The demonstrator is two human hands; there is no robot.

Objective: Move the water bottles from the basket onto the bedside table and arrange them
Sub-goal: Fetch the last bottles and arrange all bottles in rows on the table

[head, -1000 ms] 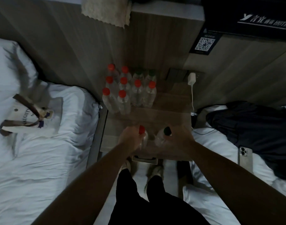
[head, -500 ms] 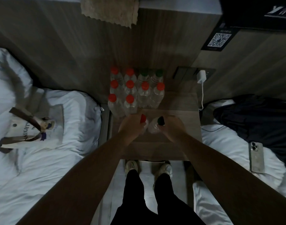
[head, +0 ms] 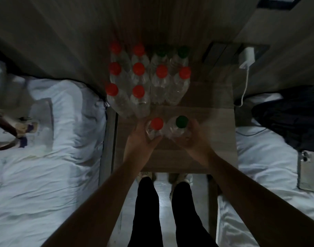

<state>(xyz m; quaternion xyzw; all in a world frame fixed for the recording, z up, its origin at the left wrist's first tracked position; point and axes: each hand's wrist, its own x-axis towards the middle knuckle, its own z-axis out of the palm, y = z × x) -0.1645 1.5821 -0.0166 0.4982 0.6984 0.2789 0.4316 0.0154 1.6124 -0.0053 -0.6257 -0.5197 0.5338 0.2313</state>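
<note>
Several clear water bottles [head: 147, 79] with red and green caps stand in rows at the back left of the wooden bedside table [head: 211, 125], against the wall. My left hand [head: 140, 138] is wrapped round a red-capped bottle [head: 155, 127]. My right hand [head: 192, 138] grips a green-capped bottle [head: 179, 126]. Both bottles are upright, side by side, just in front of the rows, in line with the two right-hand columns. No basket is in view.
White beds flank the table. A tote bag [head: 19, 136] lies on the left bed; a dark garment [head: 291, 118] and a phone [head: 307, 170] lie on the right one. A white charger [head: 247, 57] with a cable hangs from the wall socket. My legs stand below the table's front edge.
Both hands have carried their bottles away from the table's front edge toward the standing rows. The camera has tilted down and closer.
</note>
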